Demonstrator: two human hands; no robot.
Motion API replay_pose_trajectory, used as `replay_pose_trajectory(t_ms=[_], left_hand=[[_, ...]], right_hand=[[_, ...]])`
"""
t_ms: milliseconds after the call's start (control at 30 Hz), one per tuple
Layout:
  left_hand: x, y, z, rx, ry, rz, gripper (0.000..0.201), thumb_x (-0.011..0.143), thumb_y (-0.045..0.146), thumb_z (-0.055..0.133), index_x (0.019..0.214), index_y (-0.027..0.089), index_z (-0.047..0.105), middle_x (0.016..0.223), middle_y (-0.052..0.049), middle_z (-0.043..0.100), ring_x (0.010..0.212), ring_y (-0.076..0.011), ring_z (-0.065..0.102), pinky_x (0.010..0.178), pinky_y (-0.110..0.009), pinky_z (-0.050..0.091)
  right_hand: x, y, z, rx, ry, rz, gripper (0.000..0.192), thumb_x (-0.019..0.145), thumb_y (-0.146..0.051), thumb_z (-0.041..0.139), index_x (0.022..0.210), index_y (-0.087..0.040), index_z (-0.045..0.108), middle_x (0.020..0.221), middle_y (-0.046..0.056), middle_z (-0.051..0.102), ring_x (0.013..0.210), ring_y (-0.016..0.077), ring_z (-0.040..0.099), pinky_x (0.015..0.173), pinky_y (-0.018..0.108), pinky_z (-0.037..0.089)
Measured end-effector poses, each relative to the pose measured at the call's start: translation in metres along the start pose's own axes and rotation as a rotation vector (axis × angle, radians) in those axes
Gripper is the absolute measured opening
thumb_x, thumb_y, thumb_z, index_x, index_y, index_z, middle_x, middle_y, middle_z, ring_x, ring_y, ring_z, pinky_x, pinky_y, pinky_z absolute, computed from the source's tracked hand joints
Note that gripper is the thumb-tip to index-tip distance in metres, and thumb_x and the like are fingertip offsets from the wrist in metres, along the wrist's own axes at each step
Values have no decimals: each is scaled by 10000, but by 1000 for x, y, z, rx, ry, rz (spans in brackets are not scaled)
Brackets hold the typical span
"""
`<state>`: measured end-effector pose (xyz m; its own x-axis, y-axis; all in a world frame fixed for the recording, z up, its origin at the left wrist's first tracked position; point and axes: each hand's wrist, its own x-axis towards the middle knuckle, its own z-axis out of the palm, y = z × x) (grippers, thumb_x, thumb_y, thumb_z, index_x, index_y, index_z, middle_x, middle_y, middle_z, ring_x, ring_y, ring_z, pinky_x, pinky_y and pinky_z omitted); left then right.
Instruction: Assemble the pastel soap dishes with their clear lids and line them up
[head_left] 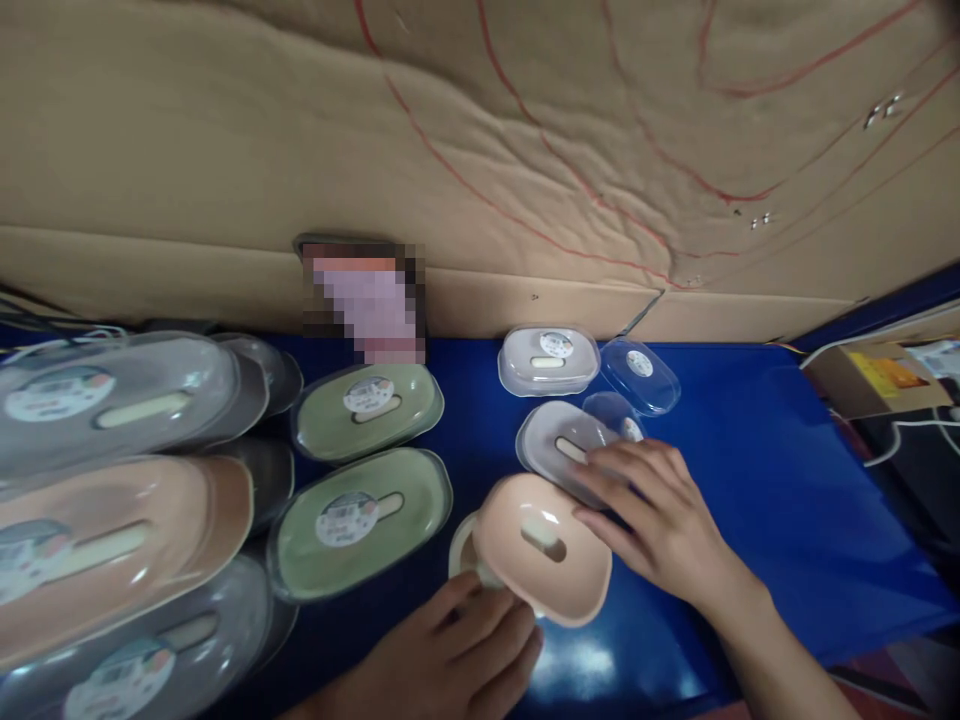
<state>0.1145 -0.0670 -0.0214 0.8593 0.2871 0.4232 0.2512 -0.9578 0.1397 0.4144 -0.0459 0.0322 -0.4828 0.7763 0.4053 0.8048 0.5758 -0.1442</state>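
Note:
A peach oval plastic dish [566, 580] with a slot in its bottom sits tilted over a cream oval piece [463, 548]. My left hand [472, 645] has its fingers curled at the near left edge of these two, gripping the cream piece; its fingertips are partly hidden. My right hand [660, 510] is at the far right side, its thumb close to the peach rim and its fingers stretched over a grey oval dish [547, 440]. Whether those fingers touch the grey dish I cannot tell. A clear lid [611, 408] with a round sticker lies behind it.
Lidded green dishes [360, 530] stand left of my hands on the blue table [780, 500]. Stacked grey and peach dishes [127, 560] fill the far left. Behind are a lidded pale dish [517, 375], another clear lid [660, 390], a blurred-out object [375, 305] and a cardboard wall [225, 150].

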Motion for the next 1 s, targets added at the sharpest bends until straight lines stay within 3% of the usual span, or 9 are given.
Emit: replay_pose_trajectory(t_ms=[100, 200, 367, 533, 833, 1000], left_hand=[[1, -1, 6, 3, -12, -80, 294, 1129, 279, 494, 1307, 221, 721, 1298, -43, 723, 1211, -237, 597, 1085, -403, 433], [4, -2, 7, -16, -8, -136, 288, 1117, 250, 524, 1342, 224, 702, 1279, -61, 716, 1215, -242, 591, 1079, -400, 425], [8, -3, 3, -81, 60, -123, 206, 1057, 184, 642, 1245, 217, 719, 1137, -36, 722, 1136, -224, 595, 1129, -419, 394], [7, -1, 5, -187, 93, -82, 117, 1028, 187, 680, 1139, 199, 715, 1124, -43, 722, 1085, -209, 608, 1158, -449, 419], [7, -3, 4, -143, 24, 3, 144, 1018, 261, 721, 1151, 208, 706, 1106, -28, 725, 1062, -211, 623, 1113, -438, 466], [5, -1, 4, -87, 116, -10, 73, 1031, 253, 703, 1097, 226, 718, 1185, -27, 734, 981, -183, 622, 956, -357, 498]], right_hand=[[4, -13, 6, -67, -78, -1, 292, 1076, -223, 630, 1362, -190, 679, 1318, 91, 776, 1161, 238, 724, 1003, 407, 474], [4, -12, 17, -154, -109, 106, 416, 1110, -295, 585, 1504, -161, 577, 1521, 155, 659, 1322, 284, 671, 1088, 470, 418], [-5, 5, 15, -46, -197, 174, 409, 1144, -293, 491, 1547, -239, 536, 1516, 99, 674, 1412, 261, 629, 1270, 569, 262], [-13, 18, 3, 27, -365, 189, 511, 1092, -335, 596, 1593, -335, 493, 1598, 81, 601, 1493, 310, 559, 1311, 714, 208], [-2, 6, -7, 112, -346, 214, 490, 1113, -291, 539, 1597, -333, 472, 1545, 72, 650, 1413, 286, 637, 1319, 713, 234], [22, 16, -21, 184, -427, 155, 389, 1108, -330, 572, 1496, -349, 568, 1451, 43, 717, 1343, 260, 684, 1283, 616, 363]])
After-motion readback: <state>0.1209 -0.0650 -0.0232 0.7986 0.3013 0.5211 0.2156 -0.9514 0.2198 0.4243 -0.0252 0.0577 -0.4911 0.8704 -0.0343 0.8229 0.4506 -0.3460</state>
